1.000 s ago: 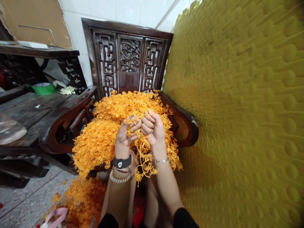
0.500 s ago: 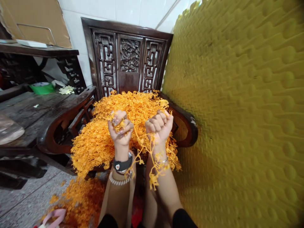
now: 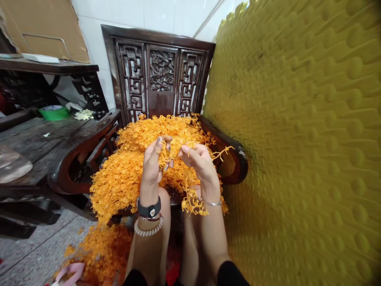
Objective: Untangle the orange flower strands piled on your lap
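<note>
The left hand (image 3: 151,165) and right hand (image 3: 204,163) both hold orange sprigs (image 3: 178,143) between them, over the orange pile (image 3: 119,182) on the carved chair (image 3: 162,103); which fingers pinch which strand is hard to tell.

Room above orange heap (image 3: 119,182), chair back (image 3: 162,102) blocks ahead, yellow mat (image 3: 297,139) right

A loose tangle (image 3: 176,143) of thin, branching orange strands is held up, bunched, before a far larger heap (image 3: 119,180) of similar strands mounding from eight o'clock round to one. A frilly tail (image 3: 193,205) dangles toward five; a thin sprig (image 3: 222,152) juts toward three.
</note>
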### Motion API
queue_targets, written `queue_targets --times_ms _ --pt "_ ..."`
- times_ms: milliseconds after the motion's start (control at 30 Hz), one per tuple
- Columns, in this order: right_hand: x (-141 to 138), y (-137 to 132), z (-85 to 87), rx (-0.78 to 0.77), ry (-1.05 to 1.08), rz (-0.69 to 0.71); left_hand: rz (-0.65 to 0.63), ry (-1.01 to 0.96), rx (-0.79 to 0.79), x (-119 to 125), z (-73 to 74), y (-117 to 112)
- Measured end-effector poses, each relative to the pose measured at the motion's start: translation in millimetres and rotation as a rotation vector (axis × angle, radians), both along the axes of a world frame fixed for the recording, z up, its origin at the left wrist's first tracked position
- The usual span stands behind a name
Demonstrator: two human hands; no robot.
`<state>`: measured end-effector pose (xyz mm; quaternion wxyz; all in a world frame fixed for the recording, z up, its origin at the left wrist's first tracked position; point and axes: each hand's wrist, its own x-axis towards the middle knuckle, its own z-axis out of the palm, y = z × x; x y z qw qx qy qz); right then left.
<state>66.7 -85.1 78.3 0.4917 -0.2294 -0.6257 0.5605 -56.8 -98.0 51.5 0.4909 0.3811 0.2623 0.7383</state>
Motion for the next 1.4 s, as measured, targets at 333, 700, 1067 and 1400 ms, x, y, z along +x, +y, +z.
queue_targets --times_ms 333,700,1067,1400 --pt "2 -1 -0.6 -0.009 -0.151 0.015 0.365 0.587 0.131 -2 7.6 -11" --pt "-19 1 -10.9 -0.204 0.362 0.373 -0.008 -0.151 0.112 26 14.1 -9" --pt "-16 2 -7.4 -0.016 0.436 0.109 0.074 -0.268 0.212 -13 -6.4 0" --pt "-20 -3 -6.3 0.322 -0.162 -0.283 0.056 0.079 0.098 -8 14.4 -18"
